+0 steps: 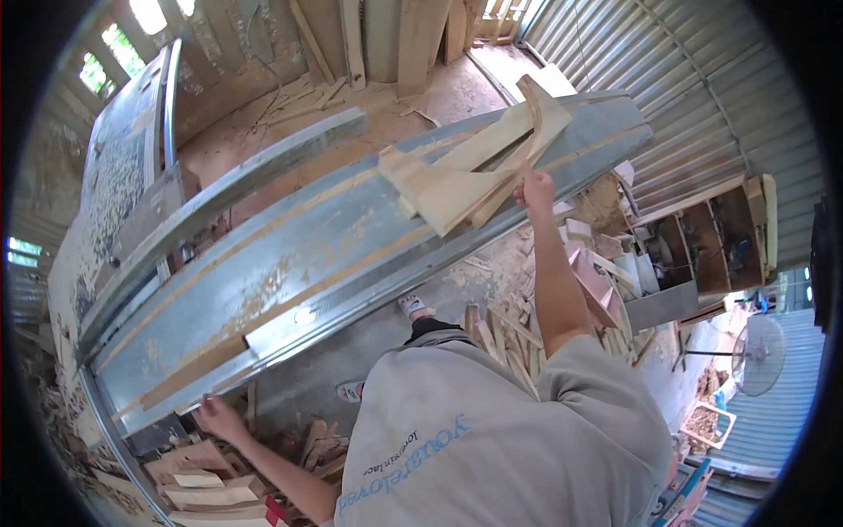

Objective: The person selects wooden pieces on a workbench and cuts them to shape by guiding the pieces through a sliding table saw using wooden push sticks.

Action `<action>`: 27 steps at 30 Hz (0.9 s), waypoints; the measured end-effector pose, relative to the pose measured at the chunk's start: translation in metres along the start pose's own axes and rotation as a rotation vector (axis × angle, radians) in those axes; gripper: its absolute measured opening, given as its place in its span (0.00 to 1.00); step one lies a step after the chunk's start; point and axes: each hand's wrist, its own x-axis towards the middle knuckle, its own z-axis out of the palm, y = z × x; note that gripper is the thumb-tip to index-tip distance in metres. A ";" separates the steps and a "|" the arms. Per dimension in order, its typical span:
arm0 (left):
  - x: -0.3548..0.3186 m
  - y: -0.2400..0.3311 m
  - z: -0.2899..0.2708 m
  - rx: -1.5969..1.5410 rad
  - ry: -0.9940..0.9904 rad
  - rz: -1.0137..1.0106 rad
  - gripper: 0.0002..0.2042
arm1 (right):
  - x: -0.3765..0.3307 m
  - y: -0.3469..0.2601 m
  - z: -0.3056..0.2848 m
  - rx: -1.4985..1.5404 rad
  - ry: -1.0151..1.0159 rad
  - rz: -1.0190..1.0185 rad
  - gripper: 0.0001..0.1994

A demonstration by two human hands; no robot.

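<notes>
Long grey metal machine table [290, 263], paint worn, running diagonally. Pile of pale curved wooden cut-outs [465, 180] lying on its far end. Right hand [536, 187] closed on the pile's near edge. Left hand [219, 417], fingers loose, touching the table's lower edge above stacked wood offcuts [206, 487]; holds nothing.

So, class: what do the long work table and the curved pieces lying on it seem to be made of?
The long table looks like sheet metal: grey, dull, with worn, dust-caked patches and folded edges. The curved pieces, touched by the right hand, look like bare unfinished wood or plywood: pale tan, matte, sawn edges. Which of the two is unclear.
</notes>
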 end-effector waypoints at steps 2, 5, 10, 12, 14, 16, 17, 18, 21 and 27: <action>-0.032 0.075 0.065 -0.038 -0.140 -0.015 0.16 | 0.045 -0.009 0.002 0.043 -0.135 0.236 0.24; -0.067 0.163 0.132 -0.184 -0.294 0.150 0.14 | 0.077 -0.002 0.018 -0.139 -0.248 0.165 0.22; -0.102 0.296 0.177 -0.151 -0.455 0.439 0.11 | 0.105 0.021 0.007 -0.067 -0.277 0.299 0.16; -0.108 0.308 0.183 -0.128 -0.473 0.451 0.11 | 0.104 0.028 0.009 -0.007 -0.286 0.252 0.14; -0.112 0.308 0.194 -0.247 -0.563 0.308 0.11 | 0.090 0.038 0.009 0.076 -0.230 0.218 0.14; -0.119 0.301 0.217 -0.413 -0.691 0.074 0.15 | 0.071 0.038 0.011 0.126 -0.258 0.232 0.14; -0.131 0.313 0.230 -0.513 -0.769 -0.068 0.18 | 0.061 0.038 0.009 0.170 -0.265 0.251 0.13; -0.143 0.324 0.242 -0.598 -0.856 -0.219 0.21 | 0.050 0.037 0.011 0.171 -0.268 0.262 0.13; -0.185 0.351 0.258 -0.956 -0.934 -0.468 0.28 | 0.006 0.023 0.029 0.207 -0.325 0.228 0.14; -0.155 0.316 0.230 -0.849 -0.406 -0.210 0.23 | 0.014 -0.033 -0.002 -0.407 -0.748 -0.122 0.21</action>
